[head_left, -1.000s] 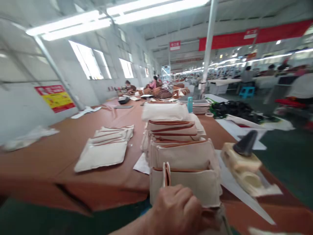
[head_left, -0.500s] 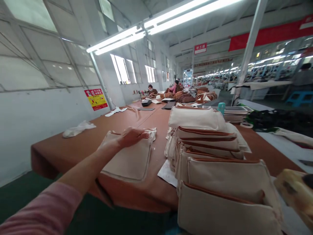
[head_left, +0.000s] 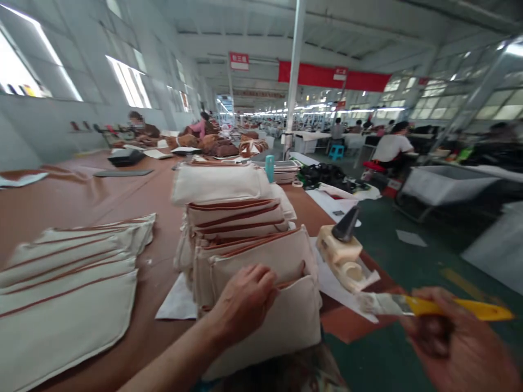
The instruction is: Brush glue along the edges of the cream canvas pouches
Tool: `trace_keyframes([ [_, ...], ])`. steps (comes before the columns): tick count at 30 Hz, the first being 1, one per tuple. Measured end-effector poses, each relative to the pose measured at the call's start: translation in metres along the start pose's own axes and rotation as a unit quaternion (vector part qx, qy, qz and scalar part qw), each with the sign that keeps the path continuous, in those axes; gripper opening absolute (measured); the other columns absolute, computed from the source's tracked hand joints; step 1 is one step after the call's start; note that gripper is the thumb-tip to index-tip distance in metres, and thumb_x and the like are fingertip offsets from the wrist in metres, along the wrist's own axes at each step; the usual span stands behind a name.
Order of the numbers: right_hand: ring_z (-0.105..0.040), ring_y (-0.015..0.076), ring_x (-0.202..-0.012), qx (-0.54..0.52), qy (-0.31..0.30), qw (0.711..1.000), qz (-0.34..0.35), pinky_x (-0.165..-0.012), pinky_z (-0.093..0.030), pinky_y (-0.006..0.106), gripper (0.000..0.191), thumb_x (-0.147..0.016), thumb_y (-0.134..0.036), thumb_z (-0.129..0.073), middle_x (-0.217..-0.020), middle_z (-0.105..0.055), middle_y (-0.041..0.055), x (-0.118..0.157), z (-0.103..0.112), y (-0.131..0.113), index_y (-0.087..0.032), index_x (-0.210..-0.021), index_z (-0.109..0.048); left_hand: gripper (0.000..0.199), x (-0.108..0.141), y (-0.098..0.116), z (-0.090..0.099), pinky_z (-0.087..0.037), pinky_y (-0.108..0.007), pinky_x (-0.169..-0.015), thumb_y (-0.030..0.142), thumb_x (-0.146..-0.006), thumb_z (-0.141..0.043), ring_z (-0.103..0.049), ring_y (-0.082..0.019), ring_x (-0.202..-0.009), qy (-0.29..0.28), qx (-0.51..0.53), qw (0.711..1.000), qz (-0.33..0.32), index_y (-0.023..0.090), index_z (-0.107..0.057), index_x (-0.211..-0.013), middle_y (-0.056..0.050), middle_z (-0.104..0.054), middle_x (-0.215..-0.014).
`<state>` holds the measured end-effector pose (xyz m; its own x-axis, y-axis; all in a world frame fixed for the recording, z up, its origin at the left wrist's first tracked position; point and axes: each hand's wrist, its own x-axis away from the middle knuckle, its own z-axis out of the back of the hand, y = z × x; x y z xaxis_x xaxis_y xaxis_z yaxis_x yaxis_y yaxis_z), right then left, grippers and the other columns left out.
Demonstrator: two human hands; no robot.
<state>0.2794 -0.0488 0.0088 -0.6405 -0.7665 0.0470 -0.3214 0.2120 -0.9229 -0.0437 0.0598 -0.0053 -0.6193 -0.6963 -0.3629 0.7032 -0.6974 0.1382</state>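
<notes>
factory hall (head_left: pixel 245 49) is stretching far back under strip lights, with a red banner (head_left: pixel 333 78) hanging across it and people sitting at benches in the distance. long brown-topped work table (head_left: pixel 93 188) is running away from the camera, and a tall stack of cream canvas pouches (head_left: pixel 241 256) with tan piping is standing on it. to the left of the stack, a flatter pile of canvas pouches (head_left: pixel 69 288) is lying fanned out. just right of the stack, a cream block (head_left: pixel 337 250) with a dark cone on top is sitting on white paper (head_left: pixel 339 288). beyond the stack, a teal bottle (head_left: pixel 269 167) is standing near a black heap (head_left: pixel 322 175), and farther beyond it a co-worker (head_left: pixel 141 128) and a person in a pink top (head_left: pixel 199 128) are sitting at the far end of the table. at the near end of the stack, the left hand (head_left: pixel 243 305) is gripping the top edge of the front pouch (head_left: pixel 278 321), its fingers curling over the opening. to the right of the stack, the right hand (head_left: pixel 453 343) is clenching the yellow handle of a flat brush (head_left: pixel 449 307), with its whitish bristles pointing toward the cream block and not touching it.
</notes>
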Motion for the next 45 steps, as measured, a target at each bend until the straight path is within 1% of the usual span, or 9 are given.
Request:
trace_keyframes([
  [3,-0.033,0.008,-0.046,-0.035,0.047,0.998,0.003,-0.039,-0.034,0.016,0.037,-0.074,-0.037,-0.085,-0.06,-0.041,-0.0047,-0.007,0.008,-0.001,-0.018,-0.07,-0.053,0.016,-0.038,0.045,-0.038,-0.049,-0.033,-0.081,0.03,-0.099,-0.048,-0.062,-0.023,-0.094,-0.065,-0.021,0.995,0.076,0.022,-0.062,-0.101,-0.006,-0.066,-0.1],
  [7,-0.041,0.0097,-0.048,0.073,0.063,0.991,0.095,-0.039,-0.032,0.018,0.037,-0.078,-0.045,-0.083,-0.065,-0.052,-0.0023,-0.043,0.046,0.012,-0.017,-0.09,-0.063,0.023,-0.066,0.058,-0.066,-0.047,-0.033,-0.079,0.031,-0.101,-0.043,-0.061,-0.024,-0.094,-0.085,-0.06,0.983,0.154,0.021,-0.062,-0.095,-0.007,-0.066,-0.097],
  [12,-0.054,0.0191,-0.049,0.408,-0.022,0.884,0.229,-0.046,-0.041,0.028,0.042,-0.093,-0.058,-0.056,-0.062,-0.059,0.0021,-0.1,0.064,0.036,-0.017,-0.094,-0.066,0.03,-0.075,0.052,-0.065,-0.044,-0.028,-0.076,0.019,-0.101,-0.037,-0.061,-0.02,-0.094,-0.105,-0.023,0.987,0.123,0.028,-0.059,-0.119,-0.004,-0.064,-0.103],
  [14,-0.059,0.0221,-0.055,0.444,-0.062,0.86,0.243,-0.051,-0.043,0.03,0.042,-0.092,-0.059,-0.054,-0.065,-0.062,0.0041,-0.117,0.055,0.05,-0.019,-0.09,-0.068,0.034,-0.078,0.05,-0.061,-0.043,-0.028,-0.075,0.016,-0.099,-0.041,-0.061,-0.019,-0.093,-0.132,-0.015,0.987,0.086,0.032,-0.059,-0.122,-0.003,-0.064,-0.102],
  [19,-0.063,0.0258,-0.062,0.484,-0.151,0.829,0.238,-0.06,-0.045,0.033,0.036,-0.093,-0.054,-0.055,-0.069,-0.067,0.0041,-0.141,0.036,0.084,-0.022,-0.091,-0.072,0.014,-0.076,0.053,-0.056,-0.042,-0.035,-0.082,0.031,-0.096,-0.056,-0.06,-0.023,-0.093,-0.16,-0.038,0.985,0.055,0.025,-0.068,-0.095,-0.005,-0.065,-0.097],
  [28,-0.065,0.0268,-0.066,0.498,-0.188,0.811,0.241,-0.064,-0.046,0.034,0.037,-0.095,-0.051,-0.052,-0.076,-0.069,0.0063,-0.147,0.047,0.093,-0.02,-0.093,-0.072,0.011,-0.028,0.069,-0.057,-0.049,-0.04,-0.079,0.027,-0.095,-0.059,-0.062,-0.026,-0.09,-0.184,-0.086,0.975,0.092,0.022,-0.067,-0.088,-0.006,-0.066,-0.096],
  [33,-0.066,0.026,-0.069,0.493,-0.209,0.808,0.247,-0.063,-0.046,0.033,0.035,-0.096,-0.049,-0.051,-0.08,-0.07,0.0064,-0.149,0.043,0.091,-0.02,-0.095,-0.072,0.009,-0.033,0.074,-0.053,-0.049,-0.037,-0.094,0.026,-0.09,-0.067,-0.055,-0.027,-0.12,-0.12,-0.047,0.99,0.061,0.02,-0.062,-0.085,-0.009,-0.056,-0.134],
  [39,-0.068,0.028,-0.082,0.487,-0.202,0.804,0.274,-0.076,-0.05,0.035,0.036,-0.099,-0.05,-0.049,-0.084,-0.071,0.0076,-0.14,0.046,0.077,-0.021,-0.1,-0.071,0.021,-0.059,0.076,-0.059,-0.048,-0.033,-0.078,0.038,-0.102,-0.042,-0.063,-0.023,-0.097,-0.139,0.01,0.976,0.168,0.022,-0.056,-0.104,-0.005,-0.067,-0.1],
  [45,-0.067,0.0242,-0.084,0.459,-0.275,0.79,0.299,-0.075,-0.051,0.032,0.024,-0.098,-0.042,-0.056,-0.092,-0.07,0.0059,-0.117,0.06,0.057,-0.024,-0.095,-0.071,0.028,-0.064,0.072,-0.071,-0.045,-0.03,-0.075,0.039,-0.102,-0.042,-0.063,-0.023,-0.097,-0.156,-0.008,0.978,0.141,0.023,-0.064,-0.093,-0.005,-0.068,-0.098],
])
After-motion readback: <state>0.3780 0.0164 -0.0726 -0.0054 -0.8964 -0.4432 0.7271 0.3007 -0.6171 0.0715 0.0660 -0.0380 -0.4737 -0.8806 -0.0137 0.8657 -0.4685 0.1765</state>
